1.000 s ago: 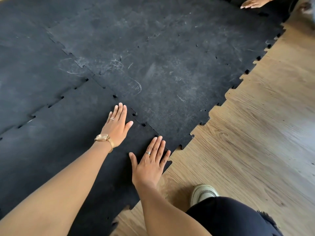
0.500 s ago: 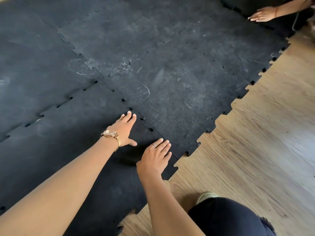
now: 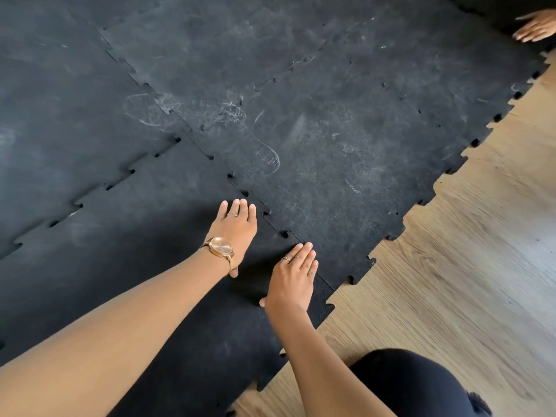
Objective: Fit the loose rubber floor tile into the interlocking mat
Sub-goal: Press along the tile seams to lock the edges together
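Observation:
The loose black rubber tile [image 3: 144, 266] lies under both my hands, its toothed edge against the dusty interlocking mat [image 3: 331, 121]. Small dark gaps show along that seam. My left hand [image 3: 234, 233], with a gold watch and a ring, lies flat on the tile, fingertips near the seam. My right hand [image 3: 293, 278], also ringed, presses palm down right beside the seam near the tile's corner. Neither hand holds anything.
Wood-look floor [image 3: 451, 281] runs along the right of the mat's jagged edge. My dark-clad knee [image 3: 415, 383] rests on it at the bottom right. Another person's hand [image 3: 534, 27] lies on the mat at the far top right.
Both my hands have shifted slightly forward along the seam, fingers drawn closer together. The view has tilted, and the other person's hand now sits at the frame's right edge.

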`<state>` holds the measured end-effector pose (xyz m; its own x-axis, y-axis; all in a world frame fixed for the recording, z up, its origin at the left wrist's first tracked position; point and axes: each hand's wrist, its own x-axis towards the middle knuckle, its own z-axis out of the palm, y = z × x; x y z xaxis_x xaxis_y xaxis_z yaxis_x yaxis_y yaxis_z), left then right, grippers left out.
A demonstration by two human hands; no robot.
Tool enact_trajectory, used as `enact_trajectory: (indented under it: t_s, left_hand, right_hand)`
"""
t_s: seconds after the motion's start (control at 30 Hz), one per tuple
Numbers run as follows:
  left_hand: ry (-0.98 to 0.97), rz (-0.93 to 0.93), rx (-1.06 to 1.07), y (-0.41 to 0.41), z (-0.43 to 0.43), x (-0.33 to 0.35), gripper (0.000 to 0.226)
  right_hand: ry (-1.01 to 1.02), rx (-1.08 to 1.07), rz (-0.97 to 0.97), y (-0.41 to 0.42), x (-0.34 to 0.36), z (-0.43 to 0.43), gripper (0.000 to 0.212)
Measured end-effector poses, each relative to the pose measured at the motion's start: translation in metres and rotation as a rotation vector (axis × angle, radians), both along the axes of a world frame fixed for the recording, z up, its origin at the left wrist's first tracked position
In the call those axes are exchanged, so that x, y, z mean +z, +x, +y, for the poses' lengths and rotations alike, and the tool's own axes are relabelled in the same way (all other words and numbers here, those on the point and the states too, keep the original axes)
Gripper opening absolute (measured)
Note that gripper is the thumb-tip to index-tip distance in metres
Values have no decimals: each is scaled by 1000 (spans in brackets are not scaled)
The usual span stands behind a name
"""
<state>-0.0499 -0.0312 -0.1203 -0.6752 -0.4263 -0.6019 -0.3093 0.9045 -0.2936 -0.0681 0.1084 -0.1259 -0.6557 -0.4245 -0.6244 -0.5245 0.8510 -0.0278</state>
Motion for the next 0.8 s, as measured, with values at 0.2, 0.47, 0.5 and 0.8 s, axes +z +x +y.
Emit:
enact_trajectory:
  t_s: [0.2, 0.47, 0.5, 0.8]
  left_hand:
    - [-21, 48, 2, -7, 17, 12, 110]
    - [304, 218, 322, 17, -3, 4, 138]
    - [335, 226, 353, 19, -6, 4, 142]
    - [74, 129, 125, -4, 4, -2, 157]
  right_hand:
    - [86, 27, -4, 0, 14, -10, 91]
    - [-48, 60, -1, 5, 12, 4, 124]
    - [-60, 81, -23, 3, 11, 5, 125]
    - [35, 204, 96, -5, 7, -4, 112]
